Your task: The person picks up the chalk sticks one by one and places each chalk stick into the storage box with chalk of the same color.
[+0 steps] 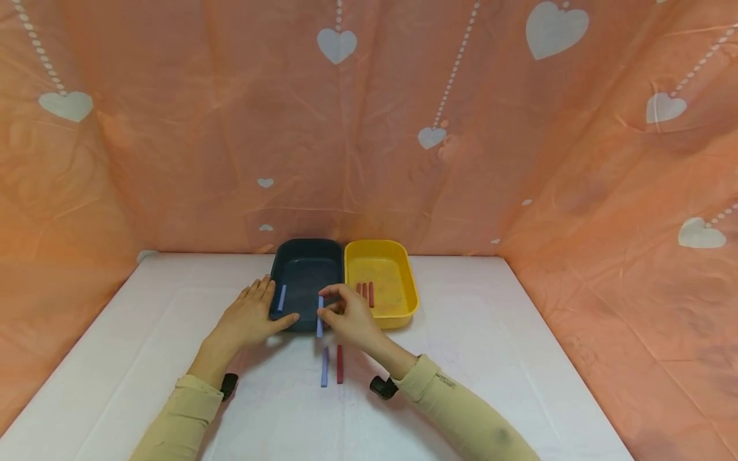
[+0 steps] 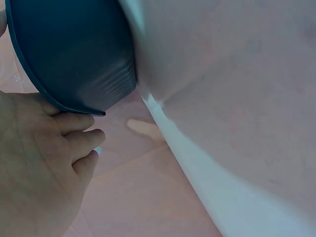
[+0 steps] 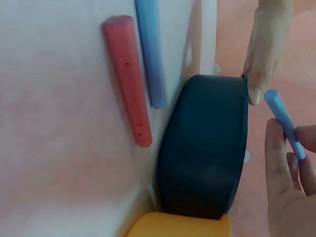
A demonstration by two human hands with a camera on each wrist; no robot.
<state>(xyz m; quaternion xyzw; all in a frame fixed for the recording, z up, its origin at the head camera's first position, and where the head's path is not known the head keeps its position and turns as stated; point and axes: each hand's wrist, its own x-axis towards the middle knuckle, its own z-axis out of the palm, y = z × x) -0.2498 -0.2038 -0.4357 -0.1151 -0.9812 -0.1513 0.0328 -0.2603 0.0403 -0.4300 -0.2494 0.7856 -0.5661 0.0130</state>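
Observation:
My right hand (image 1: 353, 318) pinches a blue chalk stick (image 1: 319, 316) between thumb and fingers, over the front right part of the dark blue tray (image 1: 307, 242). In the right wrist view the held stick tilts above the tray's rim level. My left hand (image 1: 248, 317) rests at the tray's left front corner, fingers extended along the left rim and thumb across the front. Another blue chalk stick (image 1: 282, 298) lies inside that tray. In front of it, a blue chalk stick (image 1: 325, 367) and a red chalk stick (image 1: 340, 364) lie side by side on the table.
A yellow tray (image 1: 410, 288) stands against the dark one on the right, with red chalk sticks (image 1: 371, 295) in it, partly behind my right hand. Both trays sit on a white-covered table (image 1: 473, 358) near its back edge, before an orange curtain (image 1: 392, 179) with white hearts.

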